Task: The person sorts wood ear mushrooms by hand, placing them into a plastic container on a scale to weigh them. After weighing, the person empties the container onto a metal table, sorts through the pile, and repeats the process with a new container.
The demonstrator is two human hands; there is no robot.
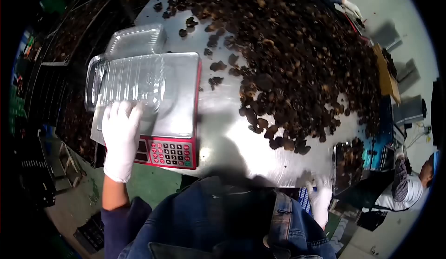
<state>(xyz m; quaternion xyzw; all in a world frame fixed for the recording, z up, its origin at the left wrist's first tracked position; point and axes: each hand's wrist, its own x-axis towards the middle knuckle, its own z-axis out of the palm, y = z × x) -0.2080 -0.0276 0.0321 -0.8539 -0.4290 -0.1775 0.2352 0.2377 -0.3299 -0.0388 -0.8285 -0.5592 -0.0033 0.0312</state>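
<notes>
Handling of a clear container point(134, 80) at the scale point(182, 106), apparently positioning. The container lies on the pan, overhanging its left side. The gloved left hand point(121, 140) reaches forward to its near edge, fingers close together — whether they pinch it cannot be told. The right hand point(319, 195) is at the near edge of the table point(218, 133), fingers loosely bent, slightly apart. Shifting the container would probably call for a light grip — its walls look thin.

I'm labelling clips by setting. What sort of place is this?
Probably a food sorting and packing room: a metal table heaped with dark, fungus-like pieces, a weighing scale bearing a clear plastic container, and a co-worker's gloved hand across the table.
</notes>
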